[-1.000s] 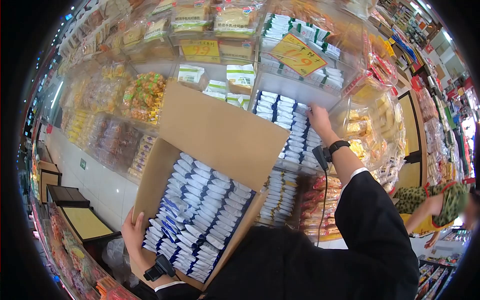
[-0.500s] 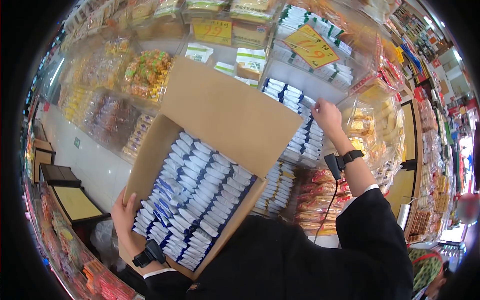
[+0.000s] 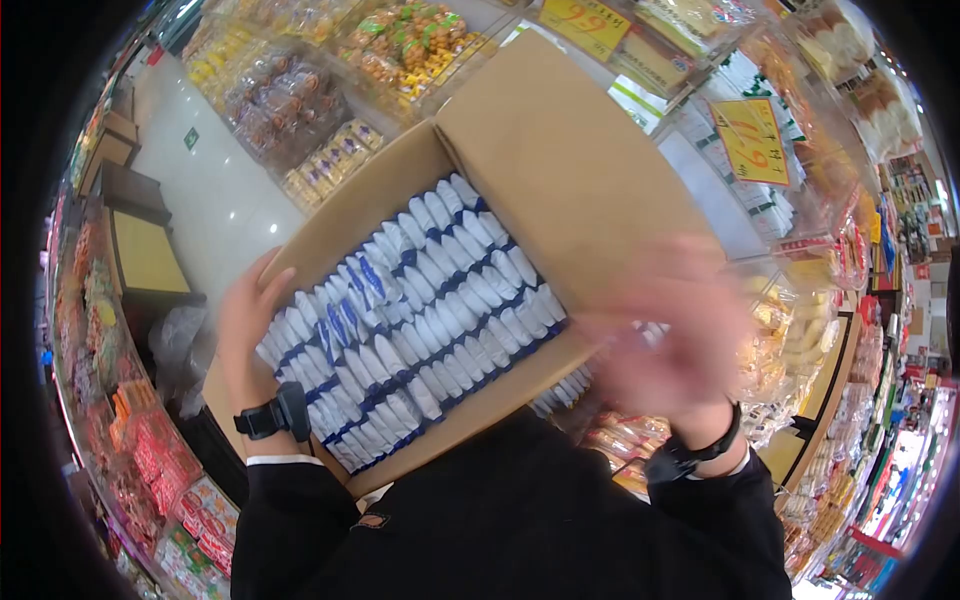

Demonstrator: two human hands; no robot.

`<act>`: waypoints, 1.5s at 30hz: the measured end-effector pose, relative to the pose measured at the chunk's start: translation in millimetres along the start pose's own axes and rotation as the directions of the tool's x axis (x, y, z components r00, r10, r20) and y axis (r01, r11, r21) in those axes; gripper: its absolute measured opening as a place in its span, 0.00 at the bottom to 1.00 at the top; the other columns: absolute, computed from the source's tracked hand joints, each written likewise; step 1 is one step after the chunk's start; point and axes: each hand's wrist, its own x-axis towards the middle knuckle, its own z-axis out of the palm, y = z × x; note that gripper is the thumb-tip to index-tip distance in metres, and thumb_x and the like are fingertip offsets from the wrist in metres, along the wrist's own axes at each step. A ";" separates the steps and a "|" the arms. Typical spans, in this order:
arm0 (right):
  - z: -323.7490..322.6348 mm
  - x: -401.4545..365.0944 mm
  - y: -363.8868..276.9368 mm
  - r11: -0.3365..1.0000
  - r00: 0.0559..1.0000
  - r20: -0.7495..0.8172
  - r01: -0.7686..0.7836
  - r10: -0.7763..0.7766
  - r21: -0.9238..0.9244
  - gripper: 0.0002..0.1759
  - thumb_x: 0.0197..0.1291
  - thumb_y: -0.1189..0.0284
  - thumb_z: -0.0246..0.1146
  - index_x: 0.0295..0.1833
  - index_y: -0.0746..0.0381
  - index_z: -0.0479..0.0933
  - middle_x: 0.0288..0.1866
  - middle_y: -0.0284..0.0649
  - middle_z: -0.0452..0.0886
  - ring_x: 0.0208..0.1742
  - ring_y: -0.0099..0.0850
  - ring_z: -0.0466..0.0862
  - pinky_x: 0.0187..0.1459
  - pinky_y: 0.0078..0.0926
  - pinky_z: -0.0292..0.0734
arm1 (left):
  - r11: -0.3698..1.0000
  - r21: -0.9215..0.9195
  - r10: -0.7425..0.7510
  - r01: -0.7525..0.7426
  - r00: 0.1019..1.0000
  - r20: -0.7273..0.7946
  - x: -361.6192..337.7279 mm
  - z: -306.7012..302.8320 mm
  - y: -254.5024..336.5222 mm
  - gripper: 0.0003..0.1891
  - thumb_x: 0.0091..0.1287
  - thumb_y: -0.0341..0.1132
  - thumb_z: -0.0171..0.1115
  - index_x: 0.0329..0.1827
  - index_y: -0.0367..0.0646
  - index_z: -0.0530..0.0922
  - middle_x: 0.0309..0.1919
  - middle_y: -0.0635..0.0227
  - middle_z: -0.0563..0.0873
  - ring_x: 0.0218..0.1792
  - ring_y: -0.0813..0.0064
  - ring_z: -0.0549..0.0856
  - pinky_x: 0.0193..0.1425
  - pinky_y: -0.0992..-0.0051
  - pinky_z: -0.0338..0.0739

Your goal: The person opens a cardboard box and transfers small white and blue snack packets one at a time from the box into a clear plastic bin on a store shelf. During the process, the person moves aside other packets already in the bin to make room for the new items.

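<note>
An open cardboard box (image 3: pixel 585 150) is in front of me, one broad flap folded outward to the upper right. Inside, rows of white-and-blue wrapped snack packets (image 3: pixel 445 315) lie closely packed; a few near the left are tilted. My left hand (image 3: pixel 250 325) grips the box's left wall, with the thumb over its rim. Beside the box's right corner, my right hand (image 3: pixel 665 340) is smeared by motion, so its fingers cannot be made out. It covers most of the display bin behind it, where a few white packets show.
Clear display bins hold bagged snacks, including colourful packs (image 3: pixel 410 50) at the top. A yellow price sign (image 3: pixel 752 140) stands at the upper right. Tiled floor (image 3: pixel 220 170) lies on the left, by a dark stand with a yellow top (image 3: pixel 148 252).
My right hand has come away from the bin of packets toward the box's right corner. The view has turned, and the box appears rotated and farther up in it.
</note>
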 end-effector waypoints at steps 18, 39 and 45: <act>213.0 8.5 28.3 0.912 0.541 0.817 -0.408 0.200 0.046 0.34 0.51 0.61 0.78 0.61 0.62 0.74 0.44 0.55 0.84 0.51 0.54 0.84 0.52 0.47 0.79 | 0.995 0.083 0.065 -0.061 0.997 -0.041 2.6 2.0 -1.0 0.23 0.68 0.48 0.68 0.62 0.46 0.83 0.45 0.50 0.89 0.49 0.53 0.89 0.53 0.66 0.79; -59.4 -163.0 -16.4 0.381 0.469 -0.305 -0.073 0.829 0.922 0.20 0.60 0.82 0.70 0.57 0.66 0.74 0.51 0.42 0.85 0.51 0.26 0.86 0.54 0.25 0.81 | 1.000 0.022 0.017 -0.019 0.998 0.061 -3.1 2.4 0.4 0.26 0.73 0.49 0.63 0.55 0.29 0.82 0.45 0.55 0.90 0.46 0.71 0.86 0.53 0.67 0.79; -86.9 -248.1 93.5 0.483 0.269 -0.483 -0.780 0.833 0.399 0.23 0.57 0.68 0.76 0.55 0.66 0.79 0.45 0.43 0.87 0.46 0.29 0.87 0.46 0.29 0.82 | 0.986 0.064 0.141 -0.151 0.980 0.139 23.8 -3.4 -26.6 0.25 0.74 0.49 0.64 0.53 0.30 0.83 0.41 0.57 0.90 0.41 0.72 0.85 0.51 0.67 0.79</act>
